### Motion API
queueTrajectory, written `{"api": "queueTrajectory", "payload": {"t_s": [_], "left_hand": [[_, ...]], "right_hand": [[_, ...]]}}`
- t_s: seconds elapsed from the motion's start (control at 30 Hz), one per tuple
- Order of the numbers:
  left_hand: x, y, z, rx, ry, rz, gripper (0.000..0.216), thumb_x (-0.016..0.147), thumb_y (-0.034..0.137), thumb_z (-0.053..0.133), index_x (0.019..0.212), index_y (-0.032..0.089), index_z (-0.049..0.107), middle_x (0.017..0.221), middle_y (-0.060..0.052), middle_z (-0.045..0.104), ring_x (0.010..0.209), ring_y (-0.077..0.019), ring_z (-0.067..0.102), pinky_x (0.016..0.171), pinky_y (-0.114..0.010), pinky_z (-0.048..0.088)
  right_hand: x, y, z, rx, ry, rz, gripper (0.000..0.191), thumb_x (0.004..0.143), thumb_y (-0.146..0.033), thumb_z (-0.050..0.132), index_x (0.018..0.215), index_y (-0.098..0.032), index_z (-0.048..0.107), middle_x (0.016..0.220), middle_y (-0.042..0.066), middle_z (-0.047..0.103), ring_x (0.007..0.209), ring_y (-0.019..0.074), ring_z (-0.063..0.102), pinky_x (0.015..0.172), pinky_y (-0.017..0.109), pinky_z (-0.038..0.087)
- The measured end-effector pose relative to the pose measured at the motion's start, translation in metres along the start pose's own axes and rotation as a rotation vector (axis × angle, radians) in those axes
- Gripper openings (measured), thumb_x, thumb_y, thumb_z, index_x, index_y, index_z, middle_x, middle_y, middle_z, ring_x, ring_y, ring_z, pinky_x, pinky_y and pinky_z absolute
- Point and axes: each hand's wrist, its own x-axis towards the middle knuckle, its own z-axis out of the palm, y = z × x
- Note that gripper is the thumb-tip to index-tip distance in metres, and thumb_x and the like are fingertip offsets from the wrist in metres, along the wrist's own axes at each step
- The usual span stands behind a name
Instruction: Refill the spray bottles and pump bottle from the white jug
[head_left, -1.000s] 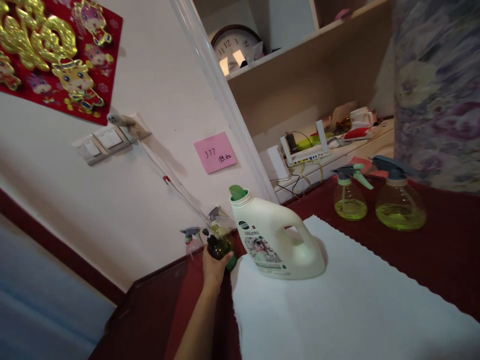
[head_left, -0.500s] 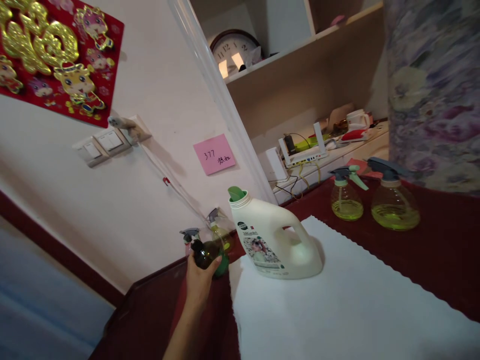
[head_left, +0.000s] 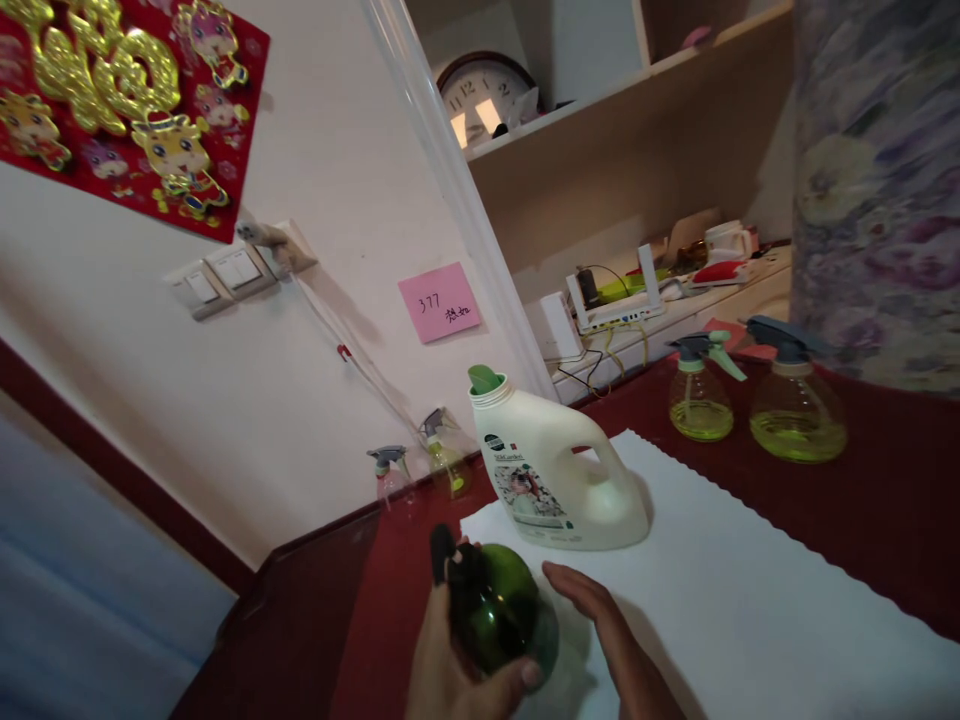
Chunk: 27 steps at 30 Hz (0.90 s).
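Note:
In the lower middle of the head view, my left hand [head_left: 444, 668] is wrapped round a round dark-green spray bottle [head_left: 504, 610] with a black top. The bottle is tilted, with its top toward the left. My right hand [head_left: 611, 630] is close to the bottle's right side, its fingers stretched out and holding nothing. Just behind both hands stands a large pale-green detergent jug [head_left: 562, 480], uncapped at the top with a green spout showing. The jug rests on a white sheet [head_left: 720, 580].
Two spray bottles with yellow liquid, a smaller one [head_left: 699, 400] and a larger one [head_left: 797, 415], stand at the right. A pink spray bottle [head_left: 391, 480] and a yellowish one [head_left: 448, 460] are by the wall. A white router [head_left: 619, 310] sits on the shelf behind.
My left hand has brought the green spray bottle from beside the wall toward me and to the right, in front of the jug. My right hand has come into view.

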Motion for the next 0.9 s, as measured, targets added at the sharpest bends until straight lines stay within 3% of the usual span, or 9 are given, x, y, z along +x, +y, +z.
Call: {"api": "queueTrajectory", "payload": {"t_s": [0.17, 0.33, 0.4, 0.5, 0.63, 0.73, 0.9], "left_hand": [[-0.014, -0.023, 0.004, 0.212, -0.162, 0.093, 0.107, 0.043, 0.046, 0.099, 0.139, 0.023, 0.059, 0.144, -0.017, 0.06, 0.14, -0.0461, 0.047, 0.116, -0.053, 0.042], [-0.021, -0.015, 0.008, 0.124, -0.232, 0.075, 0.084, 0.067, 0.059, 0.085, 0.14, 0.025, 0.06, 0.148, -0.016, 0.057, 0.14, -0.0421, 0.048, 0.119, -0.052, 0.037], [-0.017, -0.008, 0.008, 0.102, -0.274, 0.059, 0.07, 0.075, 0.057, 0.08, 0.137, 0.027, 0.063, 0.146, -0.013, 0.059, 0.14, -0.0403, 0.05, 0.12, -0.053, 0.036], [-0.006, 0.002, 0.002, 0.102, -0.409, 0.047, 0.074, 0.071, 0.056, 0.083, 0.138, 0.031, 0.063, 0.146, -0.011, 0.06, 0.142, -0.0421, 0.046, 0.119, -0.059, 0.034], [0.004, 0.018, -0.011, 0.141, -0.538, 0.141, 0.064, 0.077, 0.06, 0.077, 0.134, 0.033, 0.066, 0.147, -0.011, 0.059, 0.146, -0.0405, 0.04, 0.119, -0.061, 0.032], [0.004, 0.033, -0.017, 0.192, -0.611, 0.233, 0.061, 0.082, 0.061, 0.071, 0.136, 0.034, 0.064, 0.151, -0.011, 0.055, 0.15, -0.0391, 0.032, 0.12, -0.06, 0.028], [0.009, 0.041, -0.02, 0.251, -0.865, 0.341, 0.056, 0.091, 0.06, 0.06, 0.142, 0.038, 0.057, 0.147, -0.008, 0.06, 0.151, -0.0347, 0.031, 0.122, -0.058, 0.022]], "right_hand": [[0.0, 0.011, 0.009, 0.281, -0.101, 0.192, 0.077, 0.08, -0.035, 0.071, 0.151, -0.026, 0.041, 0.158, 0.014, 0.043, 0.146, 0.0316, 0.04, 0.122, 0.049, 0.032], [0.007, 0.005, 0.002, 0.276, -0.172, 0.264, 0.099, 0.063, -0.047, 0.084, 0.148, -0.017, 0.042, 0.155, 0.021, 0.044, 0.145, 0.038, 0.04, 0.121, 0.055, 0.03], [0.008, 0.0, 0.0, 0.251, -0.156, 0.271, 0.098, 0.062, -0.05, 0.085, 0.145, -0.019, 0.045, 0.154, 0.02, 0.046, 0.144, 0.039, 0.041, 0.12, 0.055, 0.031], [0.008, -0.003, -0.001, 0.303, -0.133, 0.278, 0.097, 0.062, -0.052, 0.084, 0.144, -0.02, 0.044, 0.152, 0.02, 0.047, 0.141, 0.0373, 0.045, 0.118, 0.052, 0.036], [0.006, -0.003, 0.0, 0.284, -0.154, 0.268, 0.096, 0.061, -0.047, 0.084, 0.143, -0.018, 0.044, 0.151, 0.022, 0.048, 0.14, 0.0366, 0.046, 0.117, 0.051, 0.036], [0.004, 0.0, 0.002, 0.195, -0.209, 0.269, 0.08, 0.068, -0.042, 0.078, 0.14, -0.019, 0.05, 0.146, 0.02, 0.054, 0.134, 0.0351, 0.052, 0.114, 0.052, 0.039], [0.002, 0.002, 0.003, 0.072, -0.329, 0.183, 0.062, 0.079, -0.038, 0.068, 0.138, -0.024, 0.055, 0.139, 0.015, 0.061, 0.129, 0.0338, 0.057, 0.11, 0.051, 0.044]]}}
